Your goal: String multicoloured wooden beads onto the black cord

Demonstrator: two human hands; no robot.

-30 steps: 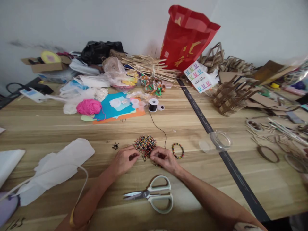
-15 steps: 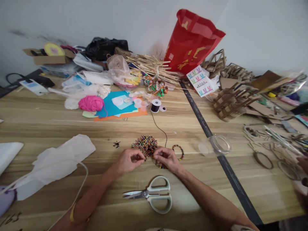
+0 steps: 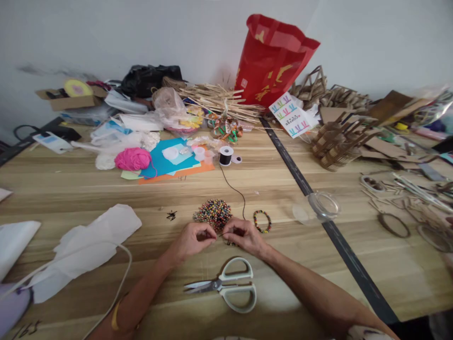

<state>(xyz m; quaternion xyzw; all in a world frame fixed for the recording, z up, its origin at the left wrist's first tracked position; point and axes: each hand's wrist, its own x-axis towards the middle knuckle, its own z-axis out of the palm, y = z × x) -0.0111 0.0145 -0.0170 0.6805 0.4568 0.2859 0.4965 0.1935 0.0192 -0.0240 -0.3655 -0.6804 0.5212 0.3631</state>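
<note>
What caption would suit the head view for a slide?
Two hands, left hand and right hand, pinch a black cord beside a pile of beads, scissors lying near.

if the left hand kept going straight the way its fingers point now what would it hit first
Its fingers point right, so the left hand would almost at once meet the right hand, whose fingertips nearly touch it. The pile of beads lies just beyond, off that line; depth is hard to judge.

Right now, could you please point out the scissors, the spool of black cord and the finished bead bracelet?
scissors (image 3: 226, 285): head view, on the pivot where blades meet handles.
spool of black cord (image 3: 225, 156): head view, on the spool's side.
bead bracelet (image 3: 262, 221): head view, on the ring's near beads.
</note>
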